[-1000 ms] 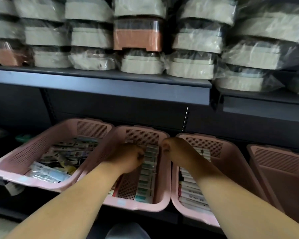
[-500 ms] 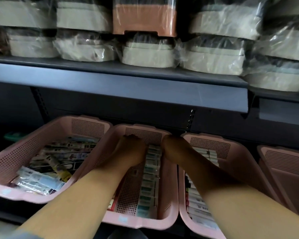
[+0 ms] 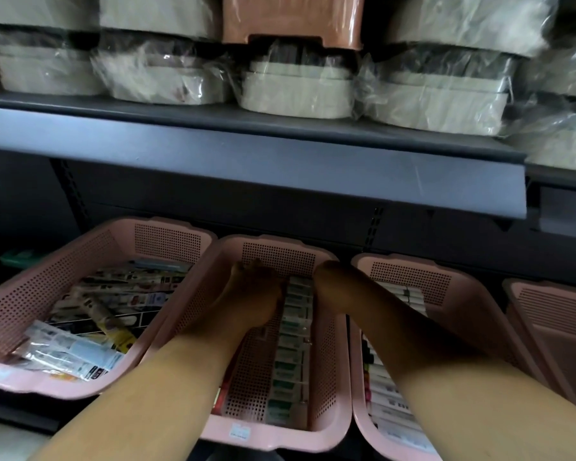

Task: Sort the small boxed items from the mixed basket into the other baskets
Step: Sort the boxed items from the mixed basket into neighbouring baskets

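Where the lower shelf holds a line of pink baskets, both bare forearms reach into the second one from the left, the middle basket [image 3: 280,257]. The left hand [image 3: 253,294] sits deep at its far end, back of the hand upward, against the left side of a row of small boxes [image 3: 293,344] that runs along the basket's right wall from front edge to far edge. Its fingers are turned down out of sight, so I cannot tell whether it grips anything. The right hand [image 3: 335,281] is at the far right corner of that basket, over the rim it shares with the third basket [image 3: 409,277]; its fingers are hidden too, and its hold cannot be made out. The mixed basket [image 3: 40,294] stands at the left end of the shelf, filled with jumbled boxes and loose packets [image 3: 70,354]. Another row of boxes [image 3: 386,390] lies along the third basket's left wall. A fourth basket [image 3: 552,314] stands at the right end. Plastic-wrapped trays [image 3: 296,91] crowd the upper shelf [image 3: 246,161].
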### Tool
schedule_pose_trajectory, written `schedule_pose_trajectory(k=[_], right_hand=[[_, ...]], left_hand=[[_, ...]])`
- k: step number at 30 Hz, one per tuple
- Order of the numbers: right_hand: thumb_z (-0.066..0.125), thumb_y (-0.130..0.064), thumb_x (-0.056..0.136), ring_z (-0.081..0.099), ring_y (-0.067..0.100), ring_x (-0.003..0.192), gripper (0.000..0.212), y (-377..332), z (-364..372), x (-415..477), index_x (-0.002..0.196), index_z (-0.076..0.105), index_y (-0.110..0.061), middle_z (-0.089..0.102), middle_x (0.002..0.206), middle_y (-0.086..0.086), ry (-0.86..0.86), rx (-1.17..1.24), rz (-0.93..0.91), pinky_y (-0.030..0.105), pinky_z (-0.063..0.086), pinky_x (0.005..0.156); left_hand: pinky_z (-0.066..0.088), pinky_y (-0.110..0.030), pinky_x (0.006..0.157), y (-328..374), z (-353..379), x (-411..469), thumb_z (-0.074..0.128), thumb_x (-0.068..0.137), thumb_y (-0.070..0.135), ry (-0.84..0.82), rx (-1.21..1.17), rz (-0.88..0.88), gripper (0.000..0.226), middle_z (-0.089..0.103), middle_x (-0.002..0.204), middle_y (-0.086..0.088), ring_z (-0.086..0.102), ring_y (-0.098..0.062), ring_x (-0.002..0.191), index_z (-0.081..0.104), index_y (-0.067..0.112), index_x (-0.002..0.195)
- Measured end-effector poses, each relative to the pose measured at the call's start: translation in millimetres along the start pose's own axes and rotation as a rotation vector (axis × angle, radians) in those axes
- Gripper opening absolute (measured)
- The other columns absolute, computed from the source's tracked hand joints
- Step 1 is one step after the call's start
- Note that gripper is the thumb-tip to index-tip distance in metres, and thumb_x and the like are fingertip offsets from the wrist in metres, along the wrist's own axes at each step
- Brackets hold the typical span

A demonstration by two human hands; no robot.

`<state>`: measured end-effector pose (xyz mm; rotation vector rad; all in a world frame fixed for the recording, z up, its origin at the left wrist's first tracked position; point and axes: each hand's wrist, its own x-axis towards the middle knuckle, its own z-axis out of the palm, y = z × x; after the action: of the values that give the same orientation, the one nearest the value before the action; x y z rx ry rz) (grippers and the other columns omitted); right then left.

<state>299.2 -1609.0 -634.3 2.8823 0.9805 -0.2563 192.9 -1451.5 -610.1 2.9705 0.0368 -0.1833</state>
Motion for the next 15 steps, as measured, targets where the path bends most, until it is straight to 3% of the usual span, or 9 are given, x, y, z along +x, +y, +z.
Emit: schedule_pose_trajectory(k=[3,6,9,11,13,15], right_hand=[[0.056,0.000,0.091,0.049,0.024,0.082,0.017,0,1,0,0.100,0.067,0.008,0.034,0.069,0.003,0.018,-0.003,-0.003,0.034,0.047,0.082],[0.056,0.001,0.090,0.049,0.022,0.081,0.011,-1,2,1,0.081,0.059,0.003,0.038,0.071,0.003,0.019,-0.011,0.064,0.030,0.043,0.078],[0.056,0.002,0.090,0.052,0.021,0.074,0.036,-3,1,5,0.061,0.039,-0.011,0.042,0.070,0.003,-0.003,0.014,0.100,0.029,0.044,0.069],[0.058,-0.004,0.092,0.060,0.023,0.077,0.024,-1,4,10,0.069,0.052,-0.010,0.056,0.080,0.008,0.030,0.041,0.090,0.030,0.051,0.072],[0.056,-0.016,0.095,0.064,0.022,0.087,0.011,-1,8,15,0.093,0.066,-0.010,0.065,0.094,0.007,0.076,0.006,0.021,0.034,0.054,0.083],[0.048,-0.036,0.096,0.060,0.015,0.086,0.029,2,16,15,0.106,0.068,-0.017,0.064,0.095,-0.002,0.181,-0.013,-0.029,0.032,0.049,0.080]], left_hand=[[0.024,-0.046,0.119,1,-2,-1,0.041,0.111,0.038,-0.029,0.003,-0.008,0.037,0.046,0.152,-0.004,0.032,-0.033,0.141,0.059,0.030,0.143],[0.022,-0.050,0.121,-1,-3,1,0.036,0.110,0.043,-0.026,0.002,0.006,0.040,0.049,0.149,-0.003,0.033,-0.033,0.142,0.057,0.032,0.143],[0.020,-0.058,0.121,-5,3,9,0.032,0.108,0.050,-0.015,-0.008,0.033,0.044,0.052,0.144,-0.002,0.033,-0.035,0.142,0.057,0.034,0.141],[0.017,-0.063,0.121,-11,13,17,0.032,0.107,0.055,-0.016,-0.010,0.021,0.047,0.050,0.148,-0.003,0.030,-0.036,0.143,0.053,0.037,0.145],[0.014,-0.067,0.120,-15,22,25,0.031,0.105,0.061,0.001,0.002,0.025,0.051,0.049,0.150,-0.002,0.028,-0.036,0.144,0.050,0.039,0.147],[0.012,-0.066,0.120,-14,25,29,0.030,0.104,0.063,0.001,0.000,0.029,0.053,0.046,0.152,0.000,0.025,-0.035,0.146,0.048,0.040,0.148]])
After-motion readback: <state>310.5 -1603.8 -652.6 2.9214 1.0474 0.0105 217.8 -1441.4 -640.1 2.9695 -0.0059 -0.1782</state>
